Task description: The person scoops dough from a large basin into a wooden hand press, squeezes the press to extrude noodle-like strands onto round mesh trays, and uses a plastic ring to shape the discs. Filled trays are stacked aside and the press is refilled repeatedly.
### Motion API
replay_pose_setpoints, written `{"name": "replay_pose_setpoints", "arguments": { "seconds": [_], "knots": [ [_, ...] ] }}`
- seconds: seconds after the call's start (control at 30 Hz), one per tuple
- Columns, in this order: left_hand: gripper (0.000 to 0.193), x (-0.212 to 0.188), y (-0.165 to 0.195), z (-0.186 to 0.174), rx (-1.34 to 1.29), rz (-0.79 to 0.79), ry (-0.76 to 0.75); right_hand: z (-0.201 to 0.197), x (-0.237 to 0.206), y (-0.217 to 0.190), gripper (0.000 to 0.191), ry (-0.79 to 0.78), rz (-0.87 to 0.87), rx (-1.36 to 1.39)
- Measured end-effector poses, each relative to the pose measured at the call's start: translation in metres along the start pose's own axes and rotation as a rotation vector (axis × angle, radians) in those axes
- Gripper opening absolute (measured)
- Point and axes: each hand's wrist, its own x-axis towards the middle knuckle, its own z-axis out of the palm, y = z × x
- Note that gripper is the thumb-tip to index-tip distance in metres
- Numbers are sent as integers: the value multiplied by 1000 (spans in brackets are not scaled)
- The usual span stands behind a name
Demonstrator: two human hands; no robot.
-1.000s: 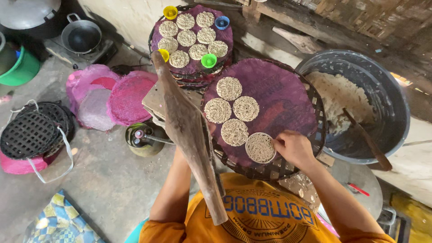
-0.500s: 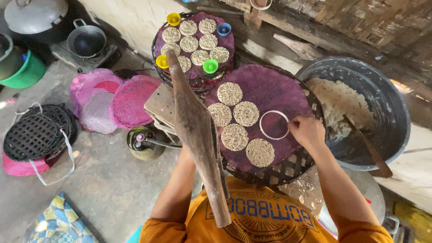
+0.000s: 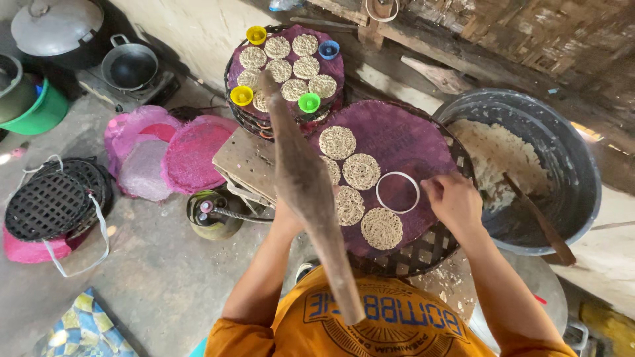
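A white ring mould [image 3: 397,192] lies on the purple mesh mat [image 3: 410,142] that covers a round woven tray. My right hand [image 3: 453,198] pinches the ring's right rim. Several flat round noodle cakes [image 3: 361,171] sit on the mat to the left of the ring, one [image 3: 381,228] just below it. My left hand [image 3: 286,218] is at the tray's left edge, mostly hidden behind a long wooden pole [image 3: 307,192] that crosses the view, so its grip cannot be seen.
A second tray [image 3: 231,76] of cakes with small coloured cups [image 3: 308,102] stands behind. A big grey basin [image 3: 575,152] of white mash with a wooden spatula [image 3: 539,221] is at the right. Pink mats [image 3: 172,155], black baskets [image 3: 53,198], pots and a green bucket [image 3: 36,109] lie left.
My right hand lifted the ring off the lowest cake, leaving that cake on the mat, and carried the ring up and right to a bare spot.
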Motion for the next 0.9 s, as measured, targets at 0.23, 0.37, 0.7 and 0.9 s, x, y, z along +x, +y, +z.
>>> {"name": "replay_pose_setpoints", "arguments": {
  "seconds": [0.23,0.37,0.7,0.9],
  "knots": [
    [36,30,4,75,660,9,-223,-14,-53,-25,72,-650,-65,1373],
    [78,66,-5,81,14,51,-489,-24,-57,-4,70,-649,200,1462],
    [74,153,-32,136,-1684,-552,-156,-51,-29,77,78,-794,295,1056],
    [67,133,-42,151,-1646,-568,-25,-54,-19,87,64,-702,501,840]
  ]
}}
